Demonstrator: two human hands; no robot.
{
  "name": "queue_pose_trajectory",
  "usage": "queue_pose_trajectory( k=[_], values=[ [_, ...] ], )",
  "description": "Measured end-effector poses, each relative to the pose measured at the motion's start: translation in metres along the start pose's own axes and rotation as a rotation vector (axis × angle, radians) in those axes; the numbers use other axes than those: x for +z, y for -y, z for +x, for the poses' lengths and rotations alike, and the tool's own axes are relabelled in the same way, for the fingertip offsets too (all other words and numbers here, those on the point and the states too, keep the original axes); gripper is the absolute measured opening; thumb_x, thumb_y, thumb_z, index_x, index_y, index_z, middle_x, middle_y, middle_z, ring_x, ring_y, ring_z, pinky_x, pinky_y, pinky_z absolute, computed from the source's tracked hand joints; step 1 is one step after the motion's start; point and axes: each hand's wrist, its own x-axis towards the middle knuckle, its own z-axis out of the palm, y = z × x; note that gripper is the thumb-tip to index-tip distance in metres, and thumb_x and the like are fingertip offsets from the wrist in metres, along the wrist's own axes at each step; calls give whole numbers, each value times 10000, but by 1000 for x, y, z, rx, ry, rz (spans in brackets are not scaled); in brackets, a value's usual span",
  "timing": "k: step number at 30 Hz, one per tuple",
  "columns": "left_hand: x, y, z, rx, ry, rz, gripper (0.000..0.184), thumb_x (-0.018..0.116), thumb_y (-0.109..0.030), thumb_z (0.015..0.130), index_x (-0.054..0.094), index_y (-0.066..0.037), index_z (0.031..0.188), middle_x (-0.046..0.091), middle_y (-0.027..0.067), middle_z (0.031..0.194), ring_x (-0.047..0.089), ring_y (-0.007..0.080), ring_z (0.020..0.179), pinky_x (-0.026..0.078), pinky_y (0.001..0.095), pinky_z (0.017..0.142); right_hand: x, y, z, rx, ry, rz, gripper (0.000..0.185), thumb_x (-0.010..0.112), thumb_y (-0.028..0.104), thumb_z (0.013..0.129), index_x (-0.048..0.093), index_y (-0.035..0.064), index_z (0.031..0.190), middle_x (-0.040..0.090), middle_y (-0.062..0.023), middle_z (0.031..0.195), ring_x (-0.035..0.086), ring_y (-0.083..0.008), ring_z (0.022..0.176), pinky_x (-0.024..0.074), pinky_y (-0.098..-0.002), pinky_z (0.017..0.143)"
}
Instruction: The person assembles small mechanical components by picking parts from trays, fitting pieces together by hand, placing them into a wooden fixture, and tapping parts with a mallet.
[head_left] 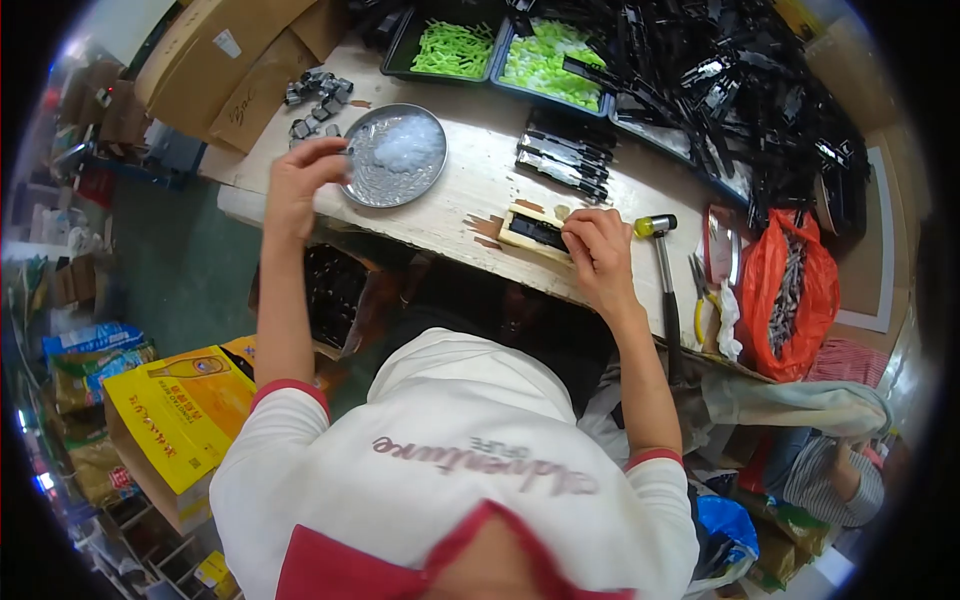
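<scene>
My left hand (305, 185) is raised at the left edge of a round metal plate (427, 180), thumb and fingers bent toward each other; whether a small piece is between the fingertips is too blurred to tell. The plate bears a whitish, clear heap (405, 145). With fingers pressed together, my right hand (600, 250) touches the right end of a black part (537, 231) lying in a cream rectangular holder (512, 240) near the table's front edge. Several black parts (565, 160) lie in a row behind the holder.
A hammer (665, 270) lies right of my right hand, then pliers (702, 300) and a red bag (790, 300) of metal pieces. Behind are bins of green pieces (455, 50) and piled black parts (700, 80). Metal clips (325, 95) lie back left. Another person's arm (845, 470) shows lower right.
</scene>
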Motion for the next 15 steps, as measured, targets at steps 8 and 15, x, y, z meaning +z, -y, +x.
queue_pose_trajectory(
  k=[8, 15],
  values=[
    [126, 11, -34, -111, 495, -155, 179, 633, 12, 713, 626, 36, 890, 533, 27, 792, 545, 94, 567, 459, 216, 529, 5, 5, -4, -26, -33, -31, 107, 617, 40, 725, 563, 74, 810, 552, -22, 868, 478, -206, 808, 307, -330, 709],
    [168, 35, -45, 325, 472, 518, 154, 656, -30, 691, 658, -5, 843, 509, 45, 733, 534, 101, 572, 436, 221, 532, 5, 1, -9, -7, -46, -40, 110, 616, 43, 724, 560, 74, 814, 550, -20, 863, 480, -206, 809, 310, -333, 714]
  ],
)
